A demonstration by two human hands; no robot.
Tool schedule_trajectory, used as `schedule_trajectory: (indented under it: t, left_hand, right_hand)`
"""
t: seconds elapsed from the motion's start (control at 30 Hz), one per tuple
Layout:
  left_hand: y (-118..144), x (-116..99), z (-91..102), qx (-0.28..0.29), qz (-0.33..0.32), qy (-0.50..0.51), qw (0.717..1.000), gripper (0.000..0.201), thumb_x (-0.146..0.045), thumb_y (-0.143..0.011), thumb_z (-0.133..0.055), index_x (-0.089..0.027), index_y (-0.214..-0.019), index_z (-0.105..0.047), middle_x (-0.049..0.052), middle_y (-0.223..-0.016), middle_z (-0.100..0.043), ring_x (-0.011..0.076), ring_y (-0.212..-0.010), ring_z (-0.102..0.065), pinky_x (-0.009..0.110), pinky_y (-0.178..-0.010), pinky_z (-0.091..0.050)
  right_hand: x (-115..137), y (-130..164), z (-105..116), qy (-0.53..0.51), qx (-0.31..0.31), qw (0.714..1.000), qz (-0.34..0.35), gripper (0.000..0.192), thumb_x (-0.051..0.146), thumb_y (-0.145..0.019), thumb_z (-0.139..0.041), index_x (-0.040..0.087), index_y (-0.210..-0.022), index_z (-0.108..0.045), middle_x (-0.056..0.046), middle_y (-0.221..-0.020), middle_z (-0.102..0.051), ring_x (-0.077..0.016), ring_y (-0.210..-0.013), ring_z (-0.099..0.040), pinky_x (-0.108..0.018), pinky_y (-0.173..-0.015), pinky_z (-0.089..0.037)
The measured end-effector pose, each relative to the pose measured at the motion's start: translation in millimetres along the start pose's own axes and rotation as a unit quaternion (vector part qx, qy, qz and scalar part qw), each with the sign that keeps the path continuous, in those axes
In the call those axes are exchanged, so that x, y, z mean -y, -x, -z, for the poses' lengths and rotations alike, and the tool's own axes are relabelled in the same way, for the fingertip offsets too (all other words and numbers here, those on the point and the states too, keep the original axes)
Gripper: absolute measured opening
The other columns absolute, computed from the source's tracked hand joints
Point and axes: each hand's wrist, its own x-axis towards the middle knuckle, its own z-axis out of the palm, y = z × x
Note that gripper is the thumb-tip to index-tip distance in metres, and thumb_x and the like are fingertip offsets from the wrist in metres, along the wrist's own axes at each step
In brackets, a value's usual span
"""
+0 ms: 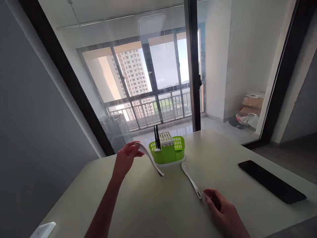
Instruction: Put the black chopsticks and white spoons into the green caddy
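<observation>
My left hand [125, 160] grips a white soup spoon [150, 157] by its bowl end, raised over the table with the handle slanting down to the right. Beside it stands a green utensil basket [168, 155] on a white base. Black chopsticks [157, 137] rise from the basket, and a white slotted piece [166, 138] sits at its top. A second white spoon [190, 180] lies on the table, bowl towards the basket. My right hand [219, 208] is loosely curled and holds nothing, its fingertips close by that spoon's handle end; whether they touch is unclear.
On the right of the pale table [148, 205] lies a long black flat object [271, 181]. A white object [44, 229] shows at the lower left corner. Behind the table is a glass sliding door with a dark frame [194, 66]. Cardboard and bags [250, 110] lie beyond it.
</observation>
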Motion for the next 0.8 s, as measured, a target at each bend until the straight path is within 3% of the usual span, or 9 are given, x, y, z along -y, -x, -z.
schedule_trajectory:
  t: [0.1, 0.17, 0.3, 0.53, 0.8]
  left_hand:
    - [-17.7, -8.6, 15.8, -0.165, -0.07, -0.032, 0.983, 0.04, -0.051, -0.086, -0.067, -0.021, -0.111, -0.069, 0.002, -0.086, -0.078, 0.0207, -0.076, -0.077, 0.036, -0.082, -0.062]
    - [-26.7, -4.1, 14.8, -0.204, -0.102, -0.051, 0.972, 0.036, -0.05, -0.089, -0.064, -0.021, -0.111, -0.068, 0.002, -0.09, -0.078, 0.02, -0.078, -0.077, 0.035, -0.083, -0.061]
    - [-37.5, 22.1, -2.9, -0.16, -0.126, -0.112, 0.973, 0.029, -0.045, -0.092, -0.059, -0.022, -0.108, -0.066, 0.001, -0.089, -0.078, 0.0202, -0.081, -0.077, 0.034, -0.083, -0.059]
    - [-37.7, 75.9, -37.3, -0.059, -0.175, -0.233, 0.955, 0.017, -0.03, -0.097, -0.051, -0.025, -0.107, -0.064, 0.002, -0.098, -0.078, 0.0201, -0.092, -0.075, 0.033, -0.084, -0.055]
    - [-32.7, 98.0, -52.5, -0.014, -0.188, -0.285, 0.94, 0.014, -0.027, -0.098, -0.051, -0.026, -0.103, -0.064, 0.002, -0.095, -0.078, 0.0219, -0.085, -0.074, 0.032, -0.076, -0.053]
  right_hand:
    - [1.0, 1.2, -2.1, -0.008, -0.03, 1.0, -0.001, 0.041, 0.061, -0.087, -0.051, 0.024, -0.096, -0.067, -0.003, -0.083, -0.075, -0.0197, -0.071, -0.07, -0.026, -0.064, -0.053]
    - [-0.7, 0.9, -2.3, -0.003, -0.024, 1.0, 0.0, 0.04, 0.06, -0.087, -0.051, 0.024, -0.096, -0.068, -0.003, -0.084, -0.075, -0.0197, -0.072, -0.07, -0.026, -0.065, -0.053]
    - [-6.6, -1.4, -0.6, 0.009, 0.014, 1.0, 0.004, 0.04, 0.059, -0.088, -0.051, 0.024, -0.099, -0.068, -0.003, -0.085, -0.075, -0.0201, -0.074, -0.07, -0.026, -0.066, -0.054]
    - [-5.9, -1.5, 0.9, 0.015, 0.012, 1.0, 0.009, 0.041, 0.059, -0.089, -0.05, 0.023, -0.098, -0.068, -0.002, -0.08, -0.074, -0.0192, -0.067, -0.069, -0.025, -0.062, -0.053]
    - [-1.1, -1.3, 3.6, 0.023, 0.015, 0.999, 0.018, 0.04, 0.059, -0.088, -0.051, 0.024, -0.097, -0.069, -0.003, -0.084, -0.076, -0.019, -0.072, -0.071, -0.023, -0.063, -0.054]
